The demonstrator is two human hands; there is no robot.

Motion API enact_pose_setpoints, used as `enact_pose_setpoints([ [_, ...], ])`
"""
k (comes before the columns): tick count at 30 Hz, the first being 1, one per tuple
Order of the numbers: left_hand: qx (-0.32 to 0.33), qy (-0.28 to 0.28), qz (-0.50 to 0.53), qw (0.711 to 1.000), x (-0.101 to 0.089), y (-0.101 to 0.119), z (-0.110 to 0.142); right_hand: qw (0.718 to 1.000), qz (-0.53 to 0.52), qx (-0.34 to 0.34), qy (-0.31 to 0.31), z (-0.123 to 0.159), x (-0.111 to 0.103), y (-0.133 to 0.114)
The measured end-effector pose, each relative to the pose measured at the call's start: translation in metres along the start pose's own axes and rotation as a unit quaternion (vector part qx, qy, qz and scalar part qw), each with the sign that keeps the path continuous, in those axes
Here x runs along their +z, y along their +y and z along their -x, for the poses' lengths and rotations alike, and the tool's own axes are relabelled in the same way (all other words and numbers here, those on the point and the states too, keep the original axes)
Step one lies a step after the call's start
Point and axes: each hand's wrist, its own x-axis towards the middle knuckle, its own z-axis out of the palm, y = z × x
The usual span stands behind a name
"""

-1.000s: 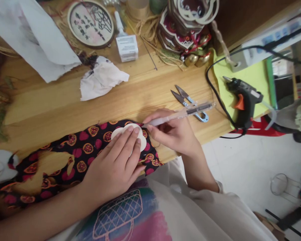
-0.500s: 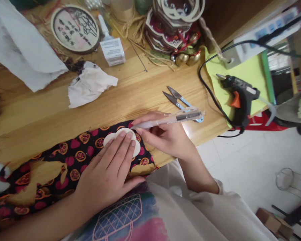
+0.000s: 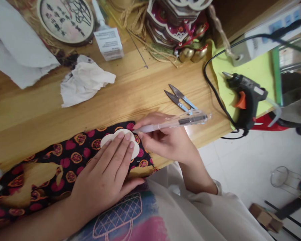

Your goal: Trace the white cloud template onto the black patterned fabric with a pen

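Note:
My left hand (image 3: 107, 170) lies flat with its fingers stretched out, pressing a white scalloped template (image 3: 135, 151) onto dark printed fabric (image 3: 75, 144). The fabric has orange and magenta fruit-like shapes, and pieces have been cut out of it. My right hand (image 3: 165, 137) is closed around a clear pen (image 3: 163, 125). The pen's tip is at the template's upper right edge, by the fabric. Beyond my right hand lie thread snips (image 3: 182, 98) with light blue handles, their blades apart. My left fingers hide part of the template.
Crumpled white tissue (image 3: 86, 80) lies on the wooden table, near a small white box (image 3: 109, 43) and a round embroidered piece (image 3: 66, 21). At the right, a glue gun (image 3: 247, 93) rests by yellow paper (image 3: 219, 67) and a black cable (image 3: 205, 70). Gold bells (image 3: 187, 54) sit at the back.
The view has shifted slightly, so the table items appear displaced. The pen tip has moved slightly along the template's edge. My left hand still presses on the template.

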Motion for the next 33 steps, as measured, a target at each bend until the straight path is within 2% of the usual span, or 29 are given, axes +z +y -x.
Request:
enact_pose_setpoints([
  [5,0.004,0.001,-0.003,1.000,0.000,0.000,-0.001,1.000,0.003,-0.001,0.008,0.001,0.000,0.001],
  [9,0.003,-0.001,-0.007,1.000,-0.001,-0.001,-0.001,1.000,0.004,-0.028,0.006,0.002,0.000,0.004],
  [15,0.003,0.004,-0.008,1.000,-0.001,-0.001,-0.001,0.999,-0.008,-0.010,0.037,0.009,0.002,-0.001],
  [22,0.002,0.005,-0.009,1.000,0.001,-0.001,0.000,0.999,0.028,0.002,0.037,0.018,0.006,-0.001],
  [28,-0.008,0.004,-0.001,1.000,0.001,0.000,0.002,1.000,0.024,-0.013,0.009,0.015,0.005,-0.001],
  [33,-0.010,0.004,0.002,1.000,0.002,0.001,0.002,0.999,0.028,-0.002,0.025,0.015,0.007,-0.002],
])
